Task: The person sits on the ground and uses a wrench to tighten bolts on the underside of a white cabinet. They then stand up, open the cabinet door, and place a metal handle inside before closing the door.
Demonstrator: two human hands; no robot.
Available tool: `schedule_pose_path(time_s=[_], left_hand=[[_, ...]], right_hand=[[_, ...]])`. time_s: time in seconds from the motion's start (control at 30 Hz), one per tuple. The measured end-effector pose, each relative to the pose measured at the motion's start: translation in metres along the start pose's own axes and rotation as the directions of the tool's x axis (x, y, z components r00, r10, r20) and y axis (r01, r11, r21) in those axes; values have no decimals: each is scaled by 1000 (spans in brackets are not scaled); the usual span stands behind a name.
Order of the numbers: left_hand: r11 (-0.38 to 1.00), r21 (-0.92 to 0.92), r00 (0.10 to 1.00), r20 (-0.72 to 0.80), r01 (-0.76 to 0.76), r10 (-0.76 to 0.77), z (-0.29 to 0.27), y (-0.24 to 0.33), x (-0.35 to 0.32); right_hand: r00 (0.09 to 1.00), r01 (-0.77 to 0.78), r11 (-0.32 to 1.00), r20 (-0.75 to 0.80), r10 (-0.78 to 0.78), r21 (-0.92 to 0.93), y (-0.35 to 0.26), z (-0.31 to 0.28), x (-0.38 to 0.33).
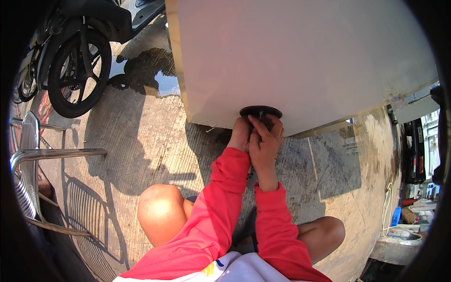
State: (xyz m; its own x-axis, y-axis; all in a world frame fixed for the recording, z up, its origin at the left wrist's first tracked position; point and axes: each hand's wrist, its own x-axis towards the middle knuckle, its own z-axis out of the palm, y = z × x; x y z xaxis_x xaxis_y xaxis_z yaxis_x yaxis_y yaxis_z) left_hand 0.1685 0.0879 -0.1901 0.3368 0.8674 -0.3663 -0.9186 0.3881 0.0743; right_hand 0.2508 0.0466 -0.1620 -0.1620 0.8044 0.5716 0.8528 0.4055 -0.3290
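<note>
A black round disc (245,111) sits against the lower part of a large white panel (300,56). Both of my hands meet at it, close together. My left hand (240,135) is closed, its fingertips at the disc's lower edge and partly hidden behind the right one. My right hand (266,138) has bent fingers pressed together in front of the disc. A small shiny bit shows at the disc's middle, between the fingertips; what the fingers pinch is too small to make out.
On the left stand a metal slatted chair (61,152) and a motorbike with a black front wheel (80,73). A puddle (167,83) wets the grooved concrete floor (155,122). My bare knees (161,211) flank my arms. At the right lie a pale hose (388,207) and a blue object (396,215).
</note>
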Motion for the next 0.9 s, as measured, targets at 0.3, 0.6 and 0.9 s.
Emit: schedule_pose_path(time_s=[0.3, 0.6, 0.9], left_hand=[[996, 82, 997, -78, -17, 24, -1, 0, 4], [990, 125, 997, -27, -65, 68, -8, -3, 10], [989, 135, 990, 131, -62, 44, -13, 3, 11]], right_hand=[[986, -110, 938, -85, 146, 328, 1, 4, 3], [994, -91, 959, -31, 103, 267, 3, 4, 3], [998, -25, 973, -50, 38, 230, 4, 6, 1]])
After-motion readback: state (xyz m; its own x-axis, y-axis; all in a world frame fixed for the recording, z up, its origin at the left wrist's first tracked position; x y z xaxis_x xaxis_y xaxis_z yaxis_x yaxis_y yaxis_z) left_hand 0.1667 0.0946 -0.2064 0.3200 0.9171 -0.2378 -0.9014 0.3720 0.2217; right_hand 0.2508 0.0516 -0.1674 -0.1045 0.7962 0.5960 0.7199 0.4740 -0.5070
